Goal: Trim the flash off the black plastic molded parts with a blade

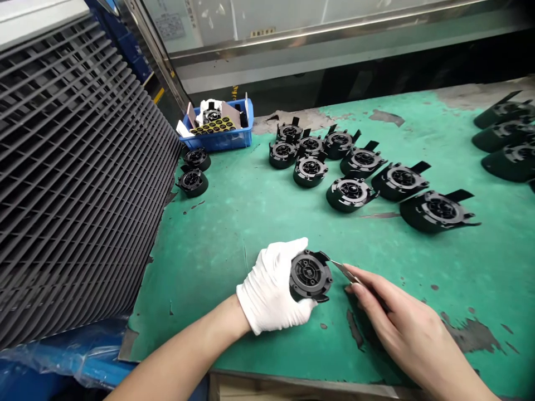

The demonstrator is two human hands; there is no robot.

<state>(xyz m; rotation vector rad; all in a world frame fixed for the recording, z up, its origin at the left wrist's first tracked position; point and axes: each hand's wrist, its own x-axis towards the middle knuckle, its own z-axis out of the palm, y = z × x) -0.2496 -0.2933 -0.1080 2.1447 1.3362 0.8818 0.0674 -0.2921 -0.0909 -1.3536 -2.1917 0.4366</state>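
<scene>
One black part [310,273] sits clasped in my gloved left grip [271,289], over the bench [209,239]; my bare right grip [407,328] pinches a knife [345,273], its tip at the part's edge. Light strokes, steered away from my left grip, would probably serve best. At the back, the blue bin [228,141] holds card [233,115], a dotted sheet [214,126] and what looks like another part [212,115].

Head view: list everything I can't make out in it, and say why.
All in the head view:
Palm-side wall of the round black part: hidden by the gloved left hand.
Grip of the thin-bladed metal tool: mostly covered by the bare right hand.
Floor of the blue bin: hidden by its front wall and contents.
Black parts at far right: cut off by the right edge.
Small print on the printed sheet: too small and blurred.
</scene>
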